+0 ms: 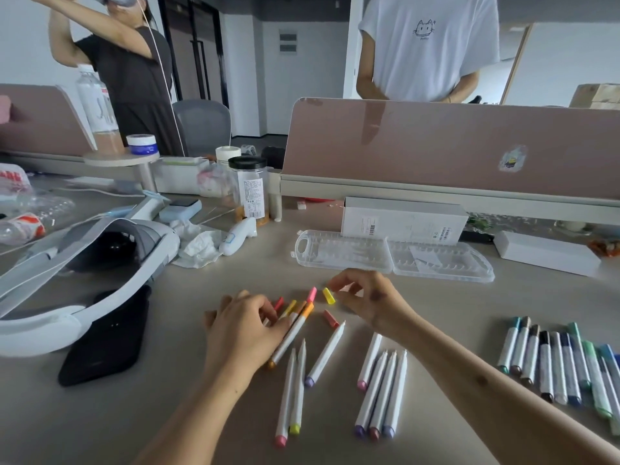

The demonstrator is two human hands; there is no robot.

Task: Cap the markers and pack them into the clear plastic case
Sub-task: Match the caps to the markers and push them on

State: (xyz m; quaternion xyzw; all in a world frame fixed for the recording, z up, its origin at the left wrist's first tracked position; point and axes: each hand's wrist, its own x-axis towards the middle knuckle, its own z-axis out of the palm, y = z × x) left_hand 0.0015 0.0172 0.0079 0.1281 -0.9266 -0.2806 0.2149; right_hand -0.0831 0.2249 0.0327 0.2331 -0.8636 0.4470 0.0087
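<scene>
My left hand (245,327) grips a small bundle of capped markers (291,335); their orange, pink and yellow caps fan out past my fingers. My right hand (367,297) is curled with fingertip and thumb pinching a loose yellow cap (329,296) just right of that bundle. A loose red cap (330,318) lies below it. Several uncapped white markers (382,394) lie on the table in front of me, tips pointing away. A row of capped markers (553,360) lies at the right. The clear plastic case (392,255) lies open and empty beyond my hands.
A white headset (84,273) and a black pouch (104,340) fill the left side. Crumpled tissue (198,243), a jar (250,189) and a white box (402,219) stand behind the case. A pink desk divider (436,146) closes off the back, with two people standing beyond it.
</scene>
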